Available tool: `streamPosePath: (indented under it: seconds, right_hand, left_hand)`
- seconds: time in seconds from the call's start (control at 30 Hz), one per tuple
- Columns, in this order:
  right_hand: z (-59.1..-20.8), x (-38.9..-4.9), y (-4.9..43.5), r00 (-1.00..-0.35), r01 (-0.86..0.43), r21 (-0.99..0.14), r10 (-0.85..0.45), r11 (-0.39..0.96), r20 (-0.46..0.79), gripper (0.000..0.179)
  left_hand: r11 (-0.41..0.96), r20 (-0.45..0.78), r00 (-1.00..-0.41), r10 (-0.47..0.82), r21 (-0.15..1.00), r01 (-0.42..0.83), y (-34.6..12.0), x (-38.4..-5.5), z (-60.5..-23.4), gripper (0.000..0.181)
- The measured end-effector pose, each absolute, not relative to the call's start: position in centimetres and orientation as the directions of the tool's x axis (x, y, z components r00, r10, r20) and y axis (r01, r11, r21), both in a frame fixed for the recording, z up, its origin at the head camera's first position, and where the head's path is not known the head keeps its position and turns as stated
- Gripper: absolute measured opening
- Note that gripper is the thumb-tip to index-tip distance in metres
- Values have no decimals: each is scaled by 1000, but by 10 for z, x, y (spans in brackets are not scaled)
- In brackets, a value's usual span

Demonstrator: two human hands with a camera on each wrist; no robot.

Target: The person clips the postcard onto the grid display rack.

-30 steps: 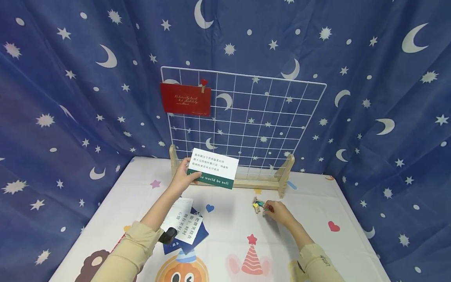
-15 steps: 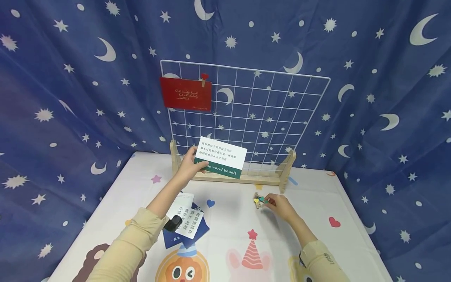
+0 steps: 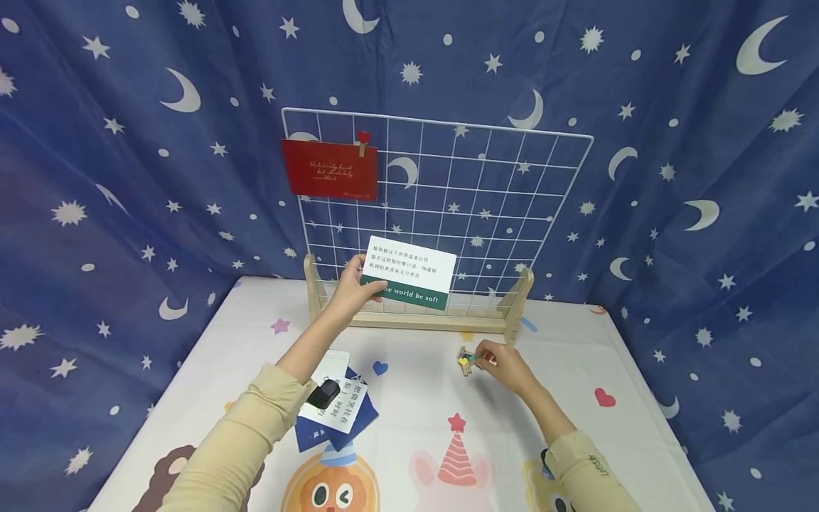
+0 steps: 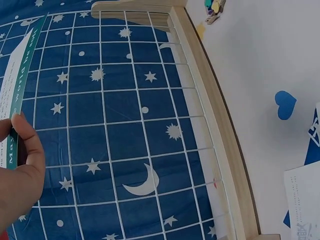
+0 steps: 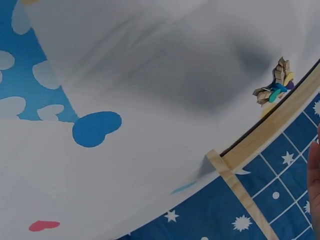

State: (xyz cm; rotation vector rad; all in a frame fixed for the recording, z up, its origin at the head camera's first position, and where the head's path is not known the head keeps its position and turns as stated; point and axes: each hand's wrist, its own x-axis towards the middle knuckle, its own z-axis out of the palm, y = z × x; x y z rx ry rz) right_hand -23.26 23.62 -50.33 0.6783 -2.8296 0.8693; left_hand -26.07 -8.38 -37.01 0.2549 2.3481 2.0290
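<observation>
The card, white with a green band along its bottom edge, is held up against the lower middle of the wire grid, just above the wooden base. In the head view the left hand pinches the card's left edge, thumb in front, fingers behind. The right hand rests low on the table, fingertips curled at a small heap of pegs just in front of the base's right foot; whether it has one peg pinched I cannot tell. A red card hangs pegged at the grid's top left corner. To the right of it the grid's squares are free up to the right edge. A stack of cards lies beside the left forearm, near the table's left edge, with open tablecloth between it and the pegs.

From the left wrist, the card is seen edge-on at the left border, with the thumb of the left hand pressed on its green band. The grid fills the view, and its base runs along beside bare table. The pegs lie at the top edge, well apart from the hand.

From the right wrist, the pegs sit just beside the base rail, with wide bare cloth to their left. Only a sliver of the right hand shows at the right edge.
</observation>
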Motion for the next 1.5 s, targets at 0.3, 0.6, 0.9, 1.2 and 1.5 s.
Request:
streamPosePath:
  seconds: [0.3, 0.6, 0.9, 1.2, 1.5]
  right_hand:
    - [-488, -237, 232, -873, -481, -458, -360, 748, 329, 9]
    - [-459, -250, 226, -849, -518, -478, -357, 709, 390, 24]
    - [-442, -264, 227, -861, -496, -538, -307, 682, 404, 15]
    - [-419, -268, 226, -833, -529, -521, -293, 670, 470, 9]
    - [-388, -271, 227, -849, -501, -519, -278, 692, 449, 18]
  left_hand:
    - [160, 53, -995, 88, 985, 67, -80, -269, -364, 54]
    - [103, 21, -997, 72, 994, 28, -71, -280, -351, 51]
    - [88, 37, -998, 59, 995, 43, -65, -283, -341, 49]
    - [41, 38, -998, 59, 998, 40, -60, -288, -335, 47]
    - [39, 50, -997, 60, 998, 53, -55, -292, -324, 47]
